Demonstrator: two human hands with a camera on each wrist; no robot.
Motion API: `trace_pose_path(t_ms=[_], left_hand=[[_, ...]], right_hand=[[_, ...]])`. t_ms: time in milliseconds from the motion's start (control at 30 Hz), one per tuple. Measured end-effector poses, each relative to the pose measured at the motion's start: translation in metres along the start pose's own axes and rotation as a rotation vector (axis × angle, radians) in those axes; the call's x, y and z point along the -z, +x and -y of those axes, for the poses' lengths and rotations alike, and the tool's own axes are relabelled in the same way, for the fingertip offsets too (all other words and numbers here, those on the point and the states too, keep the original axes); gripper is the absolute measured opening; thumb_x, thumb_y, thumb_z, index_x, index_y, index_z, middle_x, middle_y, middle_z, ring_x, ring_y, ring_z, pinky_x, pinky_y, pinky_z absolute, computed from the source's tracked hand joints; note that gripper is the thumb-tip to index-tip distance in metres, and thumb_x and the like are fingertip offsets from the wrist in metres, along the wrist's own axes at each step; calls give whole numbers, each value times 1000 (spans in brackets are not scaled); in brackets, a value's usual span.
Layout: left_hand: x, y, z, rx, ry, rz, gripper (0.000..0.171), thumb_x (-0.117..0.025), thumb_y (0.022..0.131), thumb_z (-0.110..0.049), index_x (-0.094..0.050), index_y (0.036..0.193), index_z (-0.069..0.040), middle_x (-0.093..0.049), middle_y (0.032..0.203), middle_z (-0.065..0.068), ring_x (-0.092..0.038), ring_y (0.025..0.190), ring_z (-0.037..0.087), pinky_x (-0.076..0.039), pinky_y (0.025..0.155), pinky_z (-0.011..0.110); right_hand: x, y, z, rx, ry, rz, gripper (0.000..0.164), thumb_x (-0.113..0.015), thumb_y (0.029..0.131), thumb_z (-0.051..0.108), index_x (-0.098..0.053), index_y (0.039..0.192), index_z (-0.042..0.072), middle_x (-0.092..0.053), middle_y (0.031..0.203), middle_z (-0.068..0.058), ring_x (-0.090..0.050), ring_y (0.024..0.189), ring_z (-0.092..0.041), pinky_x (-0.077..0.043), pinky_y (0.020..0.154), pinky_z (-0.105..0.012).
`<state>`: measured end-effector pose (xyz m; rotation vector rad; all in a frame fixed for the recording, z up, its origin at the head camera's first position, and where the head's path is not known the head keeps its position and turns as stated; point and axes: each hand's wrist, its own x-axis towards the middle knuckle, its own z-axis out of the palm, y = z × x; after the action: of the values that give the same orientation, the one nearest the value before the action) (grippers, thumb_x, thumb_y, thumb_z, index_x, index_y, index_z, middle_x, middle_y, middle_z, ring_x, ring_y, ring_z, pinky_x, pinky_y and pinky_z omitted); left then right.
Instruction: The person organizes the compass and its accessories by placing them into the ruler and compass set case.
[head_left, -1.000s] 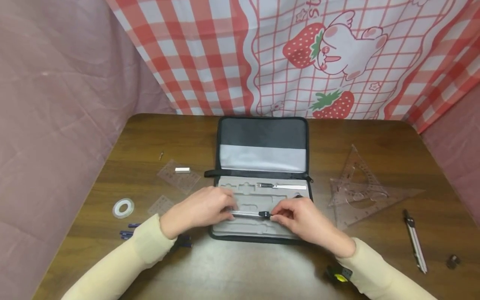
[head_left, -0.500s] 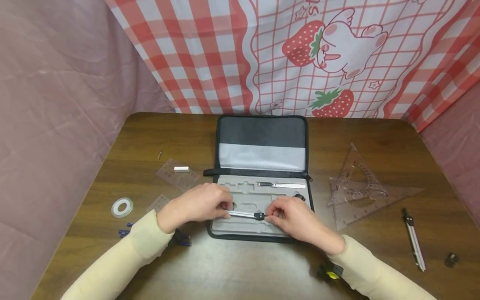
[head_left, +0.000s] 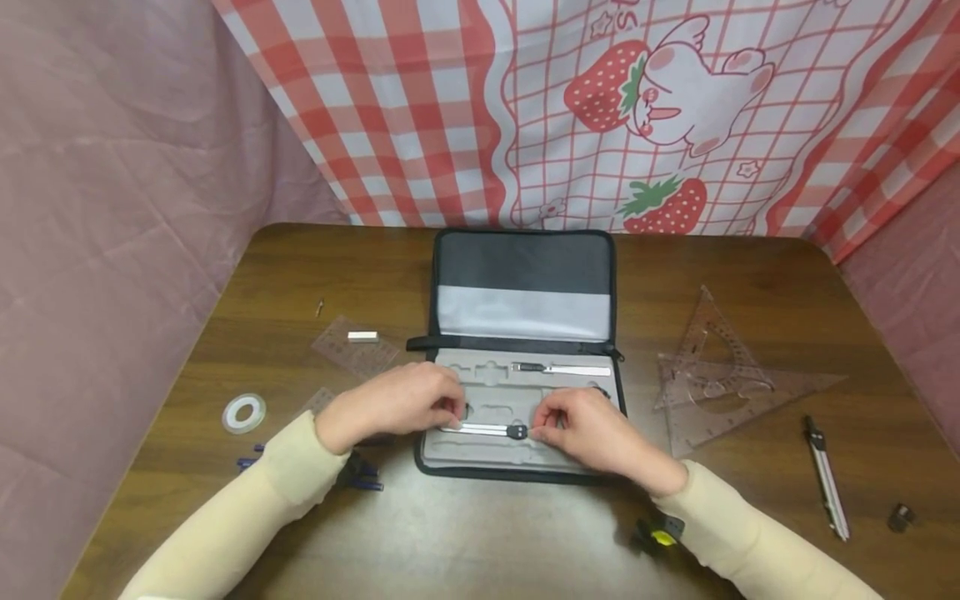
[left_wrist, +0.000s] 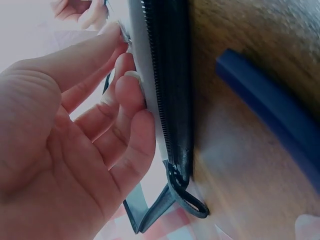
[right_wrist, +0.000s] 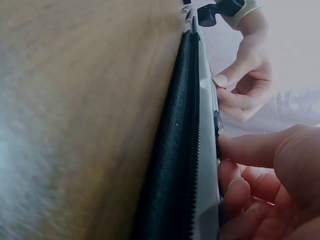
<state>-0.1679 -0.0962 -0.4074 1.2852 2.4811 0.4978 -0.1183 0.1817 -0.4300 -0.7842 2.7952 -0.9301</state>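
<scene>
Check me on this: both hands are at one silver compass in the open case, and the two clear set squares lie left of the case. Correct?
Not quite: the two clear set squares lie right of the open case, as the head view shows. The left hand and right hand are at one silver compass in it.

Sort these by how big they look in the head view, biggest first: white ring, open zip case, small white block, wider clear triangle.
1. Open zip case
2. Wider clear triangle
3. White ring
4. Small white block
</scene>
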Motion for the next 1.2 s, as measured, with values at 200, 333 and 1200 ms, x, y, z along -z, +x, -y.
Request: trace_pose_path(t_ms=[200,333,1200], left_hand=[[1,5,4,10,-67,29,8,-79,86,-20,-73,82,-17,-60,78,-11,-54,72,7,-48,71,27],[3,8,6,37,-91,55,6,-80,85,-19,-75,82,-16,-61,77,-12,-54,71,6,-48,71,26],[0,13,4,86,-97,58,16,-84,80,-18,-69,73,-19,-57,71,-11,-52,66,5,-46,64,25]], right_hand=[[1,8,2,-42,-97,46,37,-76,87,37,-50,65,24,-42,57,15,-42,54,-3,-37,53,-26],[2,13,3,-75,-130,102,41,-76,87,41,-48,64,23,-41,55,12,-42,53,-6,-36,53,-27],[3,19,7,-111,-188,113,43,-79,83,42,-48,63,21,-43,55,10,-43,53,-8,-35,52,-29]])
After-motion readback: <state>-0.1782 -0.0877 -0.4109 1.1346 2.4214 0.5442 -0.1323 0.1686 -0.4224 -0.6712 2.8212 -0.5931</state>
